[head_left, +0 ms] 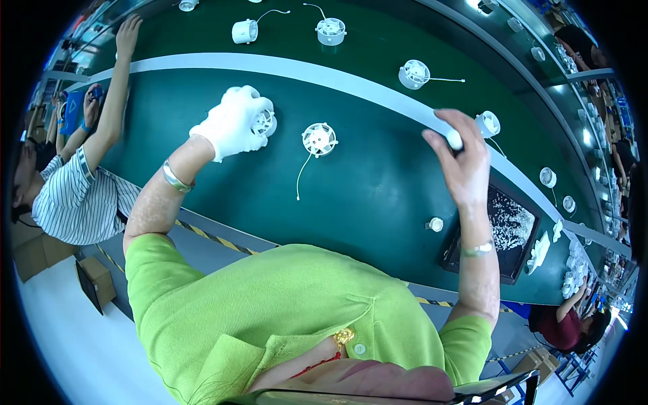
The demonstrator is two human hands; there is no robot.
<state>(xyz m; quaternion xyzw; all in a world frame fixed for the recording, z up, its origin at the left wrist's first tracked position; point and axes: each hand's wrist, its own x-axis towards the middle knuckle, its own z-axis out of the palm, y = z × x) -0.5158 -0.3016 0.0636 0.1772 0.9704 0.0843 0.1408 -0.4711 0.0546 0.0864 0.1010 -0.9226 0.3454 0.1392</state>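
Note:
My left hand (236,125), in a white glove, is closed on a small white fan (266,123) above the green bench, its palm hiding part of the fan. Just right of it another white fan (319,139) lies flat, its thin white lead running toward me. My right hand (466,158) is bare and reaches over the pale strip at the bench's far edge. Its thumb and fingers are apart, with a white cover, apparently a finger cot (453,140), on one fingertip. The nearest part to it is a white fan housing (488,124) on the belt.
Beyond the pale strip (324,73), a dark green belt (378,40) carries several white fans with leads. A black tray (518,277) of small white pieces sits under my right forearm, beside a small white round part (435,224). A co-worker's arm (111,115) reaches in at left.

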